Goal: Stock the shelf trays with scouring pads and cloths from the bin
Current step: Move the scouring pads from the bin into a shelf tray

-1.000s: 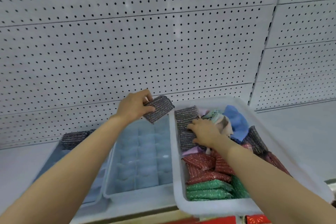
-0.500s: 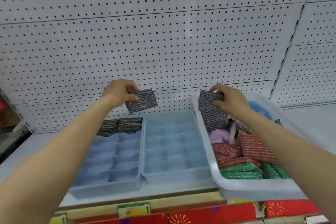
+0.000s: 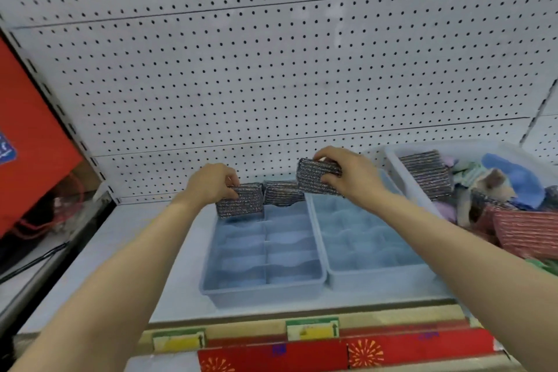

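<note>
The left hand's fingers are curled closed over the top edge of a silver scouring pad, pinching it upright at the back left corner of the left tray. The left hand hovers over that corner with its forearm running down toward the lower left. Just to the right of the held pad, a second silver pad stands in the back right compartment of the same tray, and the two look to be touching or nearly so.

The right hand's fingers are clamped around another silver pad, held in the air above the back edge where the left tray meets the right tray. The right hand sits above the back of the right tray, whose compartments show bare blue plastic.

Both trays are pale blue, divided into cells, and sit side by side on the white shelf, touching along their long edges. To the right of the right tray stands the white bin, holding more silver pads upright at its back, blue and pale cloths beside them, and red pads nearer the front, with a sliver of green at the frame's edge.

Behind the trays rises a white pegboard wall. In front of the left tray, the shelf lip carries yellow and green price tags above red packaging. A red panel stands far to the left of the left tray.
</note>
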`<state>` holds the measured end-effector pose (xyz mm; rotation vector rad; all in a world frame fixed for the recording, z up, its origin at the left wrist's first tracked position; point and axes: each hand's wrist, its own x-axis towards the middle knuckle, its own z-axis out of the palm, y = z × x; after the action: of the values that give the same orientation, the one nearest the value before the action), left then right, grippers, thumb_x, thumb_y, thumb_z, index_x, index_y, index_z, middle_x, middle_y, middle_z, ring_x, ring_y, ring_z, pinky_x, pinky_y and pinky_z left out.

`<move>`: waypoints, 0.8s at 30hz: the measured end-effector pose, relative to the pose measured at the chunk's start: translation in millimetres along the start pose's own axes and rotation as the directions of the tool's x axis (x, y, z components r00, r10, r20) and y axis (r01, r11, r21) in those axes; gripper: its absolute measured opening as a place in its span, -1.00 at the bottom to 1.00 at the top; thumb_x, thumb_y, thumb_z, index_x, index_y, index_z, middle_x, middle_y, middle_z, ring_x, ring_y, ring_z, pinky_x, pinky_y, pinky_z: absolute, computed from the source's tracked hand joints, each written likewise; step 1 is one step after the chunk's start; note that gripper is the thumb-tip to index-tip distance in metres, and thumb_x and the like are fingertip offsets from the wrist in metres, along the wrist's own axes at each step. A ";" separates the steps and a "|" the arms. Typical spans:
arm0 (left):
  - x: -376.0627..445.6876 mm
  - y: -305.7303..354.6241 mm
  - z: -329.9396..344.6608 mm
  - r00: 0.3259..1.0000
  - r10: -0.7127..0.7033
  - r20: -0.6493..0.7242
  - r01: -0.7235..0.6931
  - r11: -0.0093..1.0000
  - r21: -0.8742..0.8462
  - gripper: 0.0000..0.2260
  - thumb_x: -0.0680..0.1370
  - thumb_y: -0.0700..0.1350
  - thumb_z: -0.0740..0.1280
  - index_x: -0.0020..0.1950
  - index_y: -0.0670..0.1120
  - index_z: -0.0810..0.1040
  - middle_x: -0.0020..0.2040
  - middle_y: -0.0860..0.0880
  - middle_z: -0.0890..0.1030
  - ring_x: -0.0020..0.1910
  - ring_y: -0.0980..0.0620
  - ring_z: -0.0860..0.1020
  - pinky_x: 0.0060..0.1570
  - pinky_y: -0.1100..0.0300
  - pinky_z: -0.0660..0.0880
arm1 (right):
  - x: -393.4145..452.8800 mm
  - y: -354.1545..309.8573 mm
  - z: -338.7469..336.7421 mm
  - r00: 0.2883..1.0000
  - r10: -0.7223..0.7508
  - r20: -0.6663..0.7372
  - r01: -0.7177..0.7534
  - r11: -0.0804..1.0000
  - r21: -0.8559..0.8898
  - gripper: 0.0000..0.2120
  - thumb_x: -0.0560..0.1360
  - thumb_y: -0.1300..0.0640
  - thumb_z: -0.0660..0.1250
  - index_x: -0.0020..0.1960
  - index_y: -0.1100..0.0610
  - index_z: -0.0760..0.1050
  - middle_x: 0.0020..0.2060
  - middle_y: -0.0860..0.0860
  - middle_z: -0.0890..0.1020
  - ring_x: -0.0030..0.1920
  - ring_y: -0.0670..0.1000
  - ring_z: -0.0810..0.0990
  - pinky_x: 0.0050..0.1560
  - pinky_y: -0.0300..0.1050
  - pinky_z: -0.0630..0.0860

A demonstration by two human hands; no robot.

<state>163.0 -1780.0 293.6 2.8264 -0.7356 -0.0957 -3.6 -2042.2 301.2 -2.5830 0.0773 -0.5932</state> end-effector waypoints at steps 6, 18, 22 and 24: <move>9.5 -11.1 34.5 0.996 0.073 -0.044 -0.067 0.990 0.125 -0.73 0.42 0.05 0.50 0.09 0.10 0.60 0.10 0.06 0.63 0.07 0.01 0.57 -0.04 0.15 0.47 | 1.6 -26.4 53.4 0.997 -0.057 0.055 0.055 0.998 0.037 -0.65 0.42 0.17 0.41 0.16 -0.07 0.48 0.01 -0.07 0.62 0.00 -0.02 0.56 0.00 -0.03 0.50; 38.1 -42.0 60.6 0.961 0.274 0.044 -0.277 0.948 0.158 -0.26 0.46 0.09 0.45 0.56 0.09 0.17 0.59 0.02 0.06 0.56 -0.06 0.01 0.46 -0.10 0.18 | 12.4 -47.0 111.5 0.994 -0.033 0.108 0.023 0.996 0.089 -0.63 0.41 0.18 0.42 0.17 -0.07 0.49 0.05 -0.11 0.62 0.02 -0.05 0.55 0.08 -0.07 0.48; 39.0 -40.3 54.7 0.917 0.314 0.246 -0.316 0.948 -0.032 -0.51 0.65 -0.12 0.19 0.57 -0.01 0.17 0.54 -0.07 0.22 0.51 -0.04 0.18 0.44 0.09 0.14 | 21.4 -54.8 133.6 0.991 -0.036 0.132 0.021 0.993 0.116 -0.62 0.40 0.18 0.43 0.17 -0.08 0.51 0.09 -0.12 0.62 0.08 -0.05 0.56 0.13 -0.05 0.48; 39.4 -43.1 54.3 0.918 0.299 0.262 -0.274 0.953 -0.129 -0.56 0.67 -0.16 0.13 0.56 -0.02 0.21 0.54 -0.05 0.23 0.52 -0.04 0.19 0.42 0.17 0.11 | 27.0 -61.3 146.0 0.991 -0.039 0.129 0.023 0.992 0.123 -0.62 0.40 0.18 0.44 0.17 -0.08 0.51 0.10 -0.10 0.62 0.10 -0.03 0.57 0.13 -0.05 0.48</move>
<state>211.4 -1773.0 230.6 2.6138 -1.1669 -0.4736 79.6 -1927.3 225.7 -2.5014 -0.0413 -0.4243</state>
